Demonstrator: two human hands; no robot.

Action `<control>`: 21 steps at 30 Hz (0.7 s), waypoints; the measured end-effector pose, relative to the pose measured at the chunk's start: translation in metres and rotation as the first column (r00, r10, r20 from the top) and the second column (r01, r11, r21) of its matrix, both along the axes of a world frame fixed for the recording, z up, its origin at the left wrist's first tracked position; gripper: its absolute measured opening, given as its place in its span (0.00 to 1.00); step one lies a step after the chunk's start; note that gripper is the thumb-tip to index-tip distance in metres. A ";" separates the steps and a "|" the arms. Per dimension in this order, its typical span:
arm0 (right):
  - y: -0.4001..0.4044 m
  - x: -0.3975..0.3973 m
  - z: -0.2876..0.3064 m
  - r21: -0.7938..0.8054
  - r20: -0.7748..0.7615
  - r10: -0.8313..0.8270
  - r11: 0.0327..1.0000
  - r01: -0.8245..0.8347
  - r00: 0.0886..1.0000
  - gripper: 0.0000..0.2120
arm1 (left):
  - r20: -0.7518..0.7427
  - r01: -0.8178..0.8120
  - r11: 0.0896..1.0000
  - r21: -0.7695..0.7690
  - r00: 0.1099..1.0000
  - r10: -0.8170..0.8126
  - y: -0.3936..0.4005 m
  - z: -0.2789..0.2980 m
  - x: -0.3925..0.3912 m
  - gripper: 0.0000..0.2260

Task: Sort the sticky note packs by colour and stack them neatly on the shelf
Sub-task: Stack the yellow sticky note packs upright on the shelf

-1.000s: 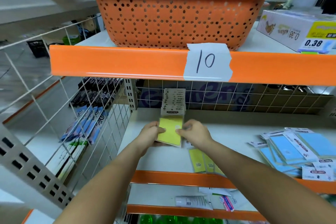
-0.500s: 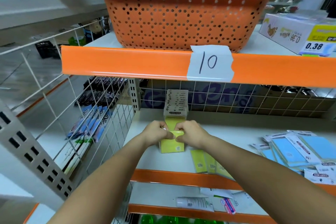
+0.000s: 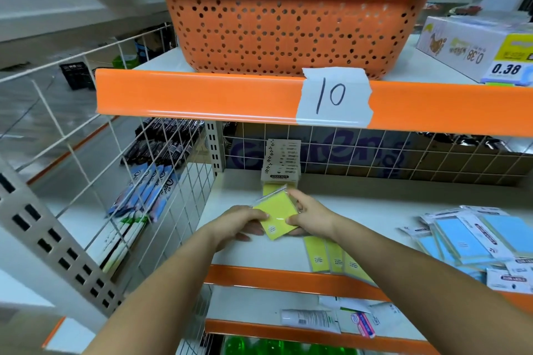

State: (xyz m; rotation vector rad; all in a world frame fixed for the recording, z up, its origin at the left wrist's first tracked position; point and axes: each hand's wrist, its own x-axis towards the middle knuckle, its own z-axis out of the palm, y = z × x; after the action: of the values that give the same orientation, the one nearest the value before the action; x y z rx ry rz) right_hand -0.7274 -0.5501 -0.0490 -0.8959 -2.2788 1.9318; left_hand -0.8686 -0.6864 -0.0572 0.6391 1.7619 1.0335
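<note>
A yellow sticky note pack point(image 3: 276, 215) is held tilted just above the white shelf point(image 3: 360, 210). My left hand point(image 3: 242, 223) grips its left lower edge and my right hand point(image 3: 308, 216) pinches its right side. Behind it a stack of yellow packs point(image 3: 281, 170) stands against the wire back, header cards showing. Three more yellow packs point(image 3: 331, 259) lie flat near the shelf's front edge. A loose heap of blue packs point(image 3: 476, 239) lies at the right.
An orange basket point(image 3: 297, 14) sits on the upper shelf point(image 3: 187, 95), whose lip bears a tape label reading 10. A wire mesh side panel point(image 3: 161, 181) closes the shelf at left. A white carton point(image 3: 476, 52) stands upper right. Tubes lie on the lower shelf point(image 3: 311, 320).
Both hands have drawn the yellow pack back from the stack and turned it, so it now lies tilted with one corner pointing toward me.
</note>
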 end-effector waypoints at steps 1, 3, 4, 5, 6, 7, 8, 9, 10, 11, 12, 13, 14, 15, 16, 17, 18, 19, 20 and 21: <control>0.000 0.001 -0.001 0.052 0.008 0.007 0.999 -0.007 1.000 0.28 | 0.012 -0.028 0.999 0.028 1.000 0.027 0.002 -0.001 0.000 0.12; 0.001 0.002 -0.002 0.236 0.036 0.020 0.971 -0.028 0.999 0.25 | -0.026 -0.059 0.996 0.065 0.998 0.061 0.004 -0.001 -0.001 0.06; 0.001 0.003 -0.003 0.315 0.041 0.013 0.949 -0.025 0.999 0.23 | -0.066 -0.064 0.994 0.091 0.995 0.070 0.005 -0.001 0.000 0.04; 0.002 0.003 -0.004 0.364 0.042 -0.007 0.931 -0.009 0.999 0.20 | -0.095 -0.069 0.990 0.125 0.992 0.081 0.007 0.001 0.002 0.03; 0.002 0.003 -0.005 0.398 0.041 -0.031 0.917 0.012 0.999 0.19 | -0.121 -0.079 0.984 0.160 0.988 0.099 0.009 0.002 0.004 0.03; 0.003 0.002 -0.006 0.432 0.041 -0.055 0.901 0.032 0.998 0.18 | -0.137 -0.097 0.975 0.199 0.983 0.126 0.012 0.003 0.006 0.05; 0.004 0.001 -0.006 0.479 0.052 -0.077 0.877 0.043 0.996 0.17 | -0.159 -0.118 0.968 0.223 0.975 0.156 0.015 0.003 0.007 0.07; 0.005 -0.002 -0.007 0.529 0.066 -0.100 0.847 0.050 0.993 0.17 | -0.185 -0.141 0.961 0.237 0.965 0.187 0.019 0.002 0.007 0.08; 0.006 -0.005 -0.007 0.573 0.083 -0.124 0.818 0.054 0.989 0.15 | -0.234 -0.157 0.959 0.235 0.949 0.212 0.023 -0.001 0.005 0.09; 0.006 -0.008 -0.006 0.607 0.102 -0.147 0.793 0.055 0.984 0.14 | -0.292 -0.166 0.960 0.225 0.928 0.230 0.028 -0.005 0.003 0.09; 0.007 -0.011 -0.007 0.640 0.127 -0.172 0.767 0.052 0.977 0.11 | -0.358 -0.170 0.965 0.201 0.904 0.234 0.032 -0.008 0.001 0.08; 0.008 -0.015 -0.008 0.669 0.154 -0.198 0.742 0.045 0.968 0.10 | -0.428 -0.171 0.970 0.170 0.874 0.229 0.037 -0.011 -0.001 0.08; 0.009 -0.018 -0.010 0.690 0.179 -0.222 0.723 0.039 0.959 0.09 | -0.496 -0.172 0.976 0.132 0.841 0.215 0.040 -0.012 0.000 0.08; 0.009 -0.022 -0.012 0.700 0.200 -0.240 0.714 0.033 0.950 0.08 | -0.549 -0.180 0.979 0.100 0.811 0.205 0.044 -0.013 0.001 0.10; 0.010 -0.025 -0.015 0.703 0.219 -0.254 0.711 0.029 0.942 0.09 | -0.583 -0.191 0.979 0.068 0.789 0.194 0.047 -0.013 0.002 0.11; 0.011 -0.027 -0.018 0.702 0.237 -0.263 0.712 0.023 0.935 0.10 | -0.607 -0.201 0.978 0.049 0.772 0.189 0.050 -0.014 0.003 0.12; 0.012 -0.029 -0.021 0.700 0.257 -0.269 0.714 0.014 0.928 0.12 | -0.623 -0.211 0.977 0.029 0.761 0.183 0.053 -0.015 0.004 0.12; 0.013 -0.030 -0.023 0.699 0.271 -0.275 0.715 0.008 0.923 0.14 | -0.636 -0.219 0.976 0.019 0.750 0.181 0.056 -0.015 0.005 0.12; 0.014 -0.030 -0.025 0.695 0.281 -0.283 0.719 0.009 0.917 0.16 | -0.642 -0.229 0.973 0.010 0.745 0.182 0.058 -0.016 0.005 0.12; 0.015 -0.030 -0.026 0.690 0.286 -0.292 0.724 0.016 0.913 0.17 | -0.640 -0.238 0.971 0.007 0.745 0.188 0.060 -0.016 0.005 0.12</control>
State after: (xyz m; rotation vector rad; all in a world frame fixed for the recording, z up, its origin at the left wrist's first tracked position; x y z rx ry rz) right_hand -0.7575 -0.5349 -0.0748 -1.3502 -2.6734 0.7495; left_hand -0.8636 -0.6262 -0.0737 0.8189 2.5136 0.9528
